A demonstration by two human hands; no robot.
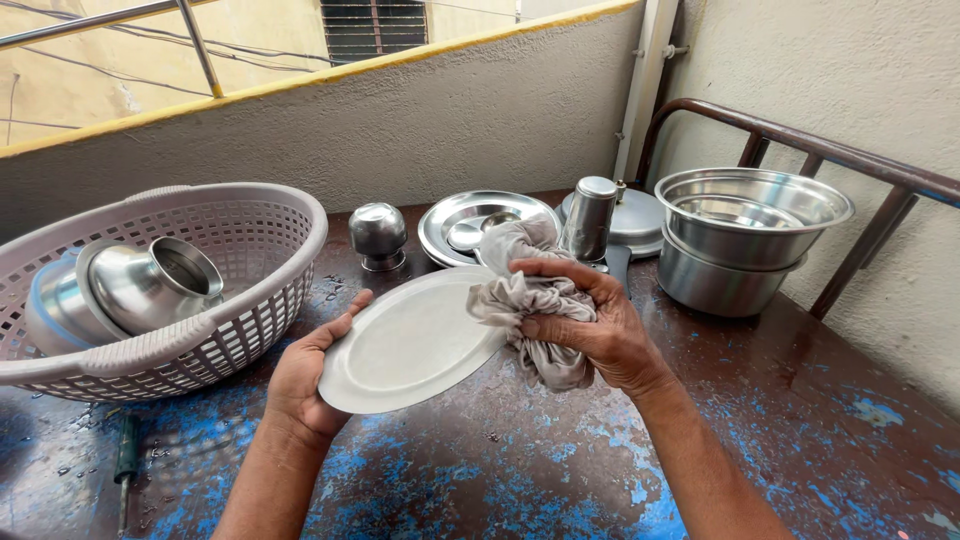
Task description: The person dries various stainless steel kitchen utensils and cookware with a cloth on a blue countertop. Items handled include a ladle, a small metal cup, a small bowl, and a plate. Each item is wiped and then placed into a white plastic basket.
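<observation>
**A:** Head view, edges first. What hems me in?

**B:** The table (800,440), dark with worn blue paint, meets a wall at twelve o'clock and another at three. A brown rail (800,140) runs along the three o'clock side. At nine sits the plastic basket (230,320), holding steel vessels. The bare stretch is at five and six o'clock, under my forearms.

**A:** And the crowd at twelve?

**B:** A small steel pot (377,233), a steel plate (450,215), a tumbler (588,217), then two stacked steel bowls (740,240) at two o'clock.

**A:** The thing in hand?

**B:** A round steel plate (410,345), pale and dull, tilted, held above the table's centre. My left hand (305,380) grips its eight o'clock rim, thumb on top. My right hand (585,325) has its fingers curled tight around a crumpled grey cloth (525,300), pressed at the plate's two o'clock rim.
</observation>
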